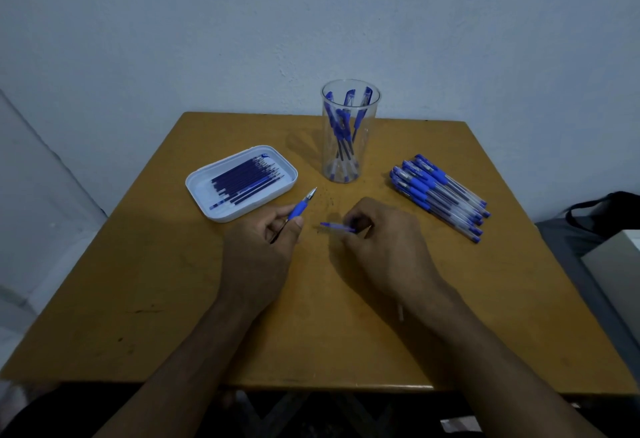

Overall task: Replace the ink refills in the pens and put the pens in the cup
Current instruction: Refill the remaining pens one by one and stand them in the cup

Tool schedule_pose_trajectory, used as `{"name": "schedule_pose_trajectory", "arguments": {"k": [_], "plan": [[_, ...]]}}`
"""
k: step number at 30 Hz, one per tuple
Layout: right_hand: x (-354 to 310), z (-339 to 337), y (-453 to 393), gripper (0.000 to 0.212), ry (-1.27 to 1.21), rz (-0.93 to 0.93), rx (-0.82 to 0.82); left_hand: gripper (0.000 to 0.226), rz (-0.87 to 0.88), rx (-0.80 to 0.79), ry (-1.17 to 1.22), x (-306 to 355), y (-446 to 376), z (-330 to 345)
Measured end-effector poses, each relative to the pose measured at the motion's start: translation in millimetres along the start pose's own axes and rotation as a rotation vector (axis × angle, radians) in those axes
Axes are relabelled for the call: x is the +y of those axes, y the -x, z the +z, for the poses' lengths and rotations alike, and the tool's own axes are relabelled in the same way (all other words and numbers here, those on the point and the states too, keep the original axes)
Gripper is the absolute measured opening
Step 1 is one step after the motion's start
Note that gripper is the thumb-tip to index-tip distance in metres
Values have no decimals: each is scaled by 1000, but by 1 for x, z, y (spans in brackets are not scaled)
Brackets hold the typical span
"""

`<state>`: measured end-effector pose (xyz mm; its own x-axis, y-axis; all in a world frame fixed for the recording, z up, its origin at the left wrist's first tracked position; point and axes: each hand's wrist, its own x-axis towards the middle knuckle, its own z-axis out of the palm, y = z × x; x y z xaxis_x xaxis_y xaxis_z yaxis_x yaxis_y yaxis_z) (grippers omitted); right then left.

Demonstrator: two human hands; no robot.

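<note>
Slim blue-gripped pen front (300,209), clear barrel (337,227)

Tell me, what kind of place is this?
Probably a plain room at home or a small workroom: a bare square wooden table against a blank pale wall, with a clear plastic cup of blue pens.

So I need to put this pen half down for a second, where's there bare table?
The near half of the table, beside both forearms, is bare, as is the far left corner behind the white tray. It is crowded between the tray, the cup and the pile of pens, where the left hand and right hand work.
</note>
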<state>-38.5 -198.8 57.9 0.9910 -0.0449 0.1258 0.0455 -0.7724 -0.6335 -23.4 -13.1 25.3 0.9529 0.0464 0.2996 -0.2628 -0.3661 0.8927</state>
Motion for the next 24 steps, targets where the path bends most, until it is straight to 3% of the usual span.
{"name": "schedule_pose_trajectory", "arguments": {"k": [8, 16, 24], "plan": [[6, -17, 3, 12, -760, 114, 86, 22, 47, -92, 27, 2, 4, 4], [6, -12, 7, 43, -823, 36, 204, 29, 149, -198, 55, 2, 6, 9], [3, -10, 12, 31, -851, 37, 199, 28, 227, -226, 69, 3, 5, 9]]}}
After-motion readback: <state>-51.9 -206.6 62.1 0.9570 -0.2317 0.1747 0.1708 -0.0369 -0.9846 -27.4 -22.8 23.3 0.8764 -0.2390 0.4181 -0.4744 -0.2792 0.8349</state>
